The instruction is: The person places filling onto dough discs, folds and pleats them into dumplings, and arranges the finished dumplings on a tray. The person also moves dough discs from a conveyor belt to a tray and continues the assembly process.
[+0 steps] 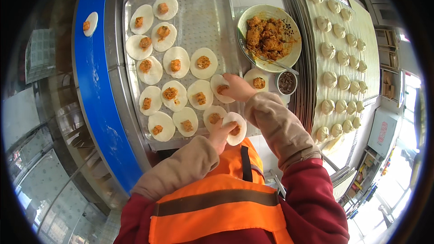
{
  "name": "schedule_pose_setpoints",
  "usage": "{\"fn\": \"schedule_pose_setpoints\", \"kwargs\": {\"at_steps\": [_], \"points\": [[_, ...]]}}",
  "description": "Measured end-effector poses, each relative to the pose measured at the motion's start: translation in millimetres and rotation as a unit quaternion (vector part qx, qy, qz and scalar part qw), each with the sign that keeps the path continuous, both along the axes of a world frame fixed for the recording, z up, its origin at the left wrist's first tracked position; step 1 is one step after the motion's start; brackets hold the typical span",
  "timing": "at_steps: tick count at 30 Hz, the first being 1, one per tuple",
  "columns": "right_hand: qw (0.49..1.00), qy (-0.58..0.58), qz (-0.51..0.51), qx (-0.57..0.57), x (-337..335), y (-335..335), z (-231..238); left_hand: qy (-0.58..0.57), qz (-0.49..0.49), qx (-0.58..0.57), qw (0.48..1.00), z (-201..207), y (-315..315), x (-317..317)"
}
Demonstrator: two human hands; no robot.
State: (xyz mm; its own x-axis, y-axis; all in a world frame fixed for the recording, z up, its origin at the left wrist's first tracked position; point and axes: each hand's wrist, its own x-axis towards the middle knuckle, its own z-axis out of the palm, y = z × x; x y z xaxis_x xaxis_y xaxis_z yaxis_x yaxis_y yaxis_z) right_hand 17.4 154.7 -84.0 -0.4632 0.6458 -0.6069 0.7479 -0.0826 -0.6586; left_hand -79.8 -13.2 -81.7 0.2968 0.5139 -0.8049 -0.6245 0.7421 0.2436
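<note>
My left hand (219, 137) is closed around the edge of a round dough wrapper (240, 136) with orange-brown filling at its middle, held at the tray's front edge. Farther up, my right hand (239, 87) grips the right side of another filled wrapper (216, 82) on the metal tray (199, 16); its fingertips partly hide the filling. Several more flat wrappers, each topped with a lump of filling, lie in rows on the tray, such as one wrapper (176, 54) near its middle. One filled wrapper (251, 76) rests just right of my right hand.
Behind my right hand stands a large bowl of filling (270, 40) with a spoon (285, 67). Next to it is a small bowl of dark paste (286, 82). Pleated buns (330, 79) sit on stacked trays at the right. A blue belt (97, 86) carries one filled wrapper (92, 23).
</note>
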Motion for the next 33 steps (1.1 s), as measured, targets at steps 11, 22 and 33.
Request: {"fn": "schedule_pose_setpoints", "kwargs": {"at_steps": [11,22,33], "points": [[0.975,0.073,-0.059,0.2,22,-16,56,0.22,0.06,0.058,0.972,-38,-5,54],[0.972,0.076,-0.019,0.22,2,-22,68,0.12,0.104,0.09,0.983,57,13,-95],[0.967,0.094,0.082,0.223,-93,12,66,0.463,0.314,-0.098,0.823,-1,-28,-407]]}}
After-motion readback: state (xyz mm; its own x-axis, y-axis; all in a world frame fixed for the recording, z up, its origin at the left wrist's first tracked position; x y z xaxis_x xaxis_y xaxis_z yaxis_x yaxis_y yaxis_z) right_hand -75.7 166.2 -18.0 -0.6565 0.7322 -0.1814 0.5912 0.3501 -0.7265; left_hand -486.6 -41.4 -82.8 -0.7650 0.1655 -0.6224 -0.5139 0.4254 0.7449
